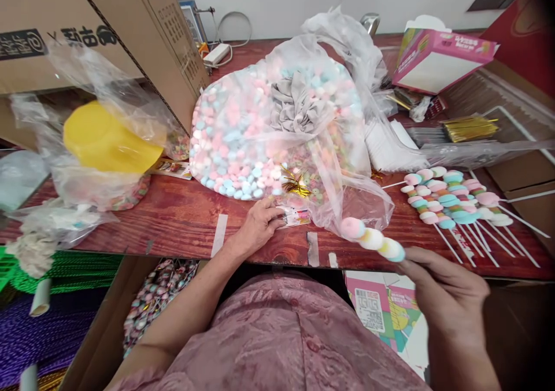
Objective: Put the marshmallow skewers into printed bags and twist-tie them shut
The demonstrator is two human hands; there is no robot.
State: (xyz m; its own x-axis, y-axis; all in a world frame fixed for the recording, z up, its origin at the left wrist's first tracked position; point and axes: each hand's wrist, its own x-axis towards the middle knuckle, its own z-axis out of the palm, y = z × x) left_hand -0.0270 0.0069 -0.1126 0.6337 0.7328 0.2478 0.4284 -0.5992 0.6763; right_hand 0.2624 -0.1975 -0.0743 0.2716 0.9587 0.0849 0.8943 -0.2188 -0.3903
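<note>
In my right hand is a marshmallow skewer, pinched near its blue lower end; pink, white and yellow pieces point left above the table edge. My left hand rests on the table, fingers apart, fingertips touching the left end of small printed cards. Just beyond lies a big clear bag of pastel marshmallows. Ring-shaped candies and gold twist ties sit at its front. At right, several finished marshmallow skewers lie in a pile, white sticks pointing toward me.
A cardboard box and a yellow bowl-like thing in plastic stand left. Gold ties, white sticks and a pink carton are at right. Below the table edge, a box holds wrapped sweets.
</note>
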